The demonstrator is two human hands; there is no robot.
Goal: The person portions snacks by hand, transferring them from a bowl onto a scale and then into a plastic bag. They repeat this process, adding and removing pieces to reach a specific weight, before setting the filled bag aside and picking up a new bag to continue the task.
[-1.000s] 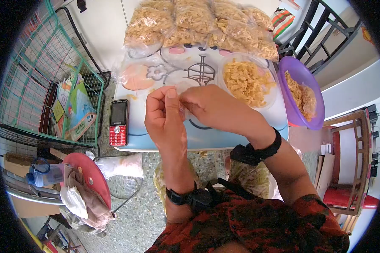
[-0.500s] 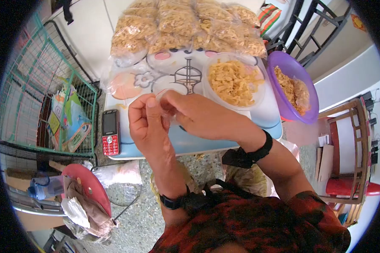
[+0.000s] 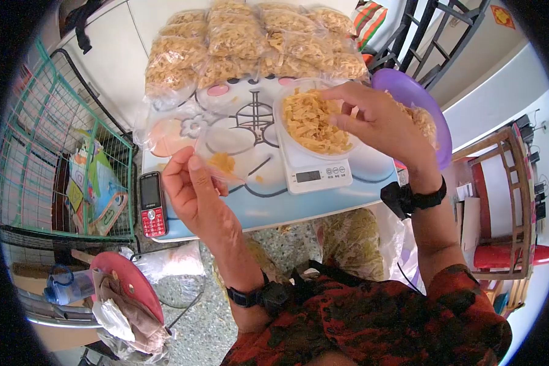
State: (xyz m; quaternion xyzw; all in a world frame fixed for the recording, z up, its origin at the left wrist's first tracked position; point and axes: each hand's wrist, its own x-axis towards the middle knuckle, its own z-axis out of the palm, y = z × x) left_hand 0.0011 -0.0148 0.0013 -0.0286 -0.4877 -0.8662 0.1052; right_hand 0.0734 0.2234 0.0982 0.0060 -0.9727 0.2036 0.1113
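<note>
My left hand (image 3: 195, 189) pinches the edge of a clear plastic bag (image 3: 235, 174) over the front left of the table. A few yellow strips (image 3: 221, 161) show through the bag. My right hand (image 3: 375, 119) is over the right side of a clear bowl (image 3: 279, 119) heaped with dry yellow noodle-like strips (image 3: 311, 122). Its thumb and fingers are apart, with nothing visible between them. Under the bowl stands a white kitchen scale (image 3: 320, 183) with a small grey display. Some of the bowl's right part is hidden by my hand.
Filled bags (image 3: 238, 43) of strips are stacked along the table's back. A purple basin (image 3: 436, 113) with more strips stands at the right. A red phone (image 3: 153, 207) lies at the left table edge, near a green wire cage (image 3: 110, 177). A red stool (image 3: 134, 274) is lower left.
My hands were together over the table's middle. Now my right hand has moved right to the bowl, and my left has shifted slightly left and down. The bag is spread wider and strips show in it.
</note>
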